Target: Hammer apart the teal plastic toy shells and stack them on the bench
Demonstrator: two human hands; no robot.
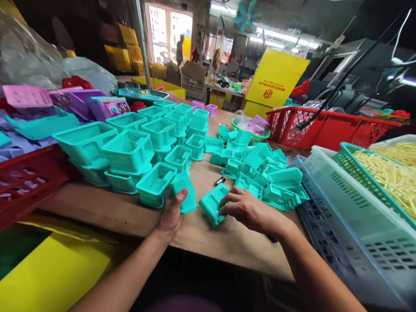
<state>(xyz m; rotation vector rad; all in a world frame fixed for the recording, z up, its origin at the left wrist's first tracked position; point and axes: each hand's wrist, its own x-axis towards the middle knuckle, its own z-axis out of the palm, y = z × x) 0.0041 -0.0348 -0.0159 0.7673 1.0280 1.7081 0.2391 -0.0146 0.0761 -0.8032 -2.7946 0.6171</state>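
Observation:
Near the front edge of the table, my left hand (171,213) is closed around a teal plastic part (184,193), its thumb across the near face. To its right, my right hand (244,207) has its fingers bent onto a teal plastic piece (212,203), which is tilted above the tabletop. Beside my left hand stands a teal plastic box (157,184) with its open top up. Behind it are stacks of similar boxes (127,149). Beyond my right hand lies a loose heap of teal parts (256,158). A small black and silver object (220,180) lies between.
On the right stand a clear plastic crate (351,190), a green basket (352,161) of pale yellow pieces and a red crate (325,130). A red basket (29,184) of purple parts is at left. A yellow carton (276,80) stands behind the wooden table (224,242).

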